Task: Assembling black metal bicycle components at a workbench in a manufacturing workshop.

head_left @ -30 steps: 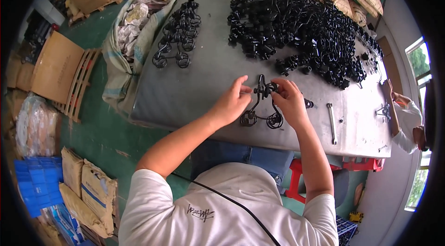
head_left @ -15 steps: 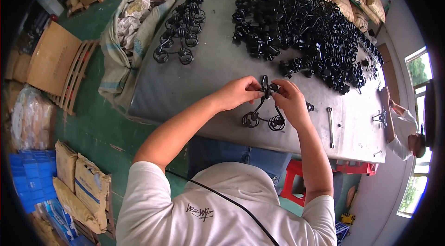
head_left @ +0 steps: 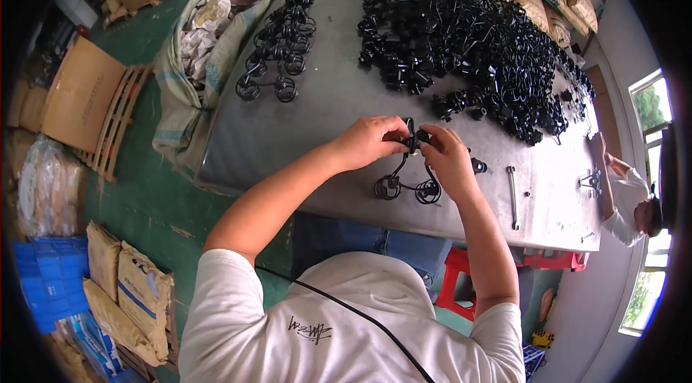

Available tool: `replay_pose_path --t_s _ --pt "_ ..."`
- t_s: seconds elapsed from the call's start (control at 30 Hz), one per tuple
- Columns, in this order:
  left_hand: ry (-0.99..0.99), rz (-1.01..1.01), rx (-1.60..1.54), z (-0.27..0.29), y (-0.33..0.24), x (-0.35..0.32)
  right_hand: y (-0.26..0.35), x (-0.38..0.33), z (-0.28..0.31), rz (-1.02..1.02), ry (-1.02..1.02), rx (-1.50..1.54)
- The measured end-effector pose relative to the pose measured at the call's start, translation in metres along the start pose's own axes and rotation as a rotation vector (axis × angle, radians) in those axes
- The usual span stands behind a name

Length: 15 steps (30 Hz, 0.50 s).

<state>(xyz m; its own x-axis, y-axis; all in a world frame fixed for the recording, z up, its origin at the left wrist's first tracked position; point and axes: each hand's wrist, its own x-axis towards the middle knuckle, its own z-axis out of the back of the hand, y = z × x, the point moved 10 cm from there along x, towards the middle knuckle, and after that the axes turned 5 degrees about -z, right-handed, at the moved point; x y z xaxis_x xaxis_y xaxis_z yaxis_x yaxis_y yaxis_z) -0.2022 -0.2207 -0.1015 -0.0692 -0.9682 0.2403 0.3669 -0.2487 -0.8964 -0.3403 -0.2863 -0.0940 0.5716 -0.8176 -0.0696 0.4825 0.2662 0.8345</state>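
Note:
Above the near part of the grey table point(head_left: 324, 109), both my hands are closed around the upper end of a black bent-wire part with coiled loops point(head_left: 427, 192). My left hand point(head_left: 371, 141) pinches it from the left side. From the right, the fingers of my right hand point(head_left: 445, 158) press on a small dark fitting point(head_left: 414, 139) between the hands; its exact shape is partly covered by fingers. Two ringed coils hang nearest my body. A small black fitting point(head_left: 478, 165) lies just right of my right hand, and a wrench point(head_left: 513, 197) farther right.
A large heap of black wire parts point(head_left: 468, 44) covers the far right of the table. Similar parts lie in a row point(head_left: 277, 51) at the far left, beside a woven sack point(head_left: 180, 80). At the right edge another person's arm point(head_left: 604, 174) reaches onto the table.
Only small finger shifts show at the fitting; both hands keep their hold on the wire part. My right hand has moved slightly left. The other person's hand has shifted a little.

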Motion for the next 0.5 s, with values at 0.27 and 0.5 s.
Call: replay_pose_path --t_s 0.27,0.5 --pt "0.105 0.168 -0.14 -0.005 0.013 0.007 0.006 -0.007 0.002 0.05 -0.046 -0.04" --pt "0.209 0.127 0.188 -0.006 -0.022 0.017 -0.001 -0.003 0.002 -0.013 -0.057 0.024"
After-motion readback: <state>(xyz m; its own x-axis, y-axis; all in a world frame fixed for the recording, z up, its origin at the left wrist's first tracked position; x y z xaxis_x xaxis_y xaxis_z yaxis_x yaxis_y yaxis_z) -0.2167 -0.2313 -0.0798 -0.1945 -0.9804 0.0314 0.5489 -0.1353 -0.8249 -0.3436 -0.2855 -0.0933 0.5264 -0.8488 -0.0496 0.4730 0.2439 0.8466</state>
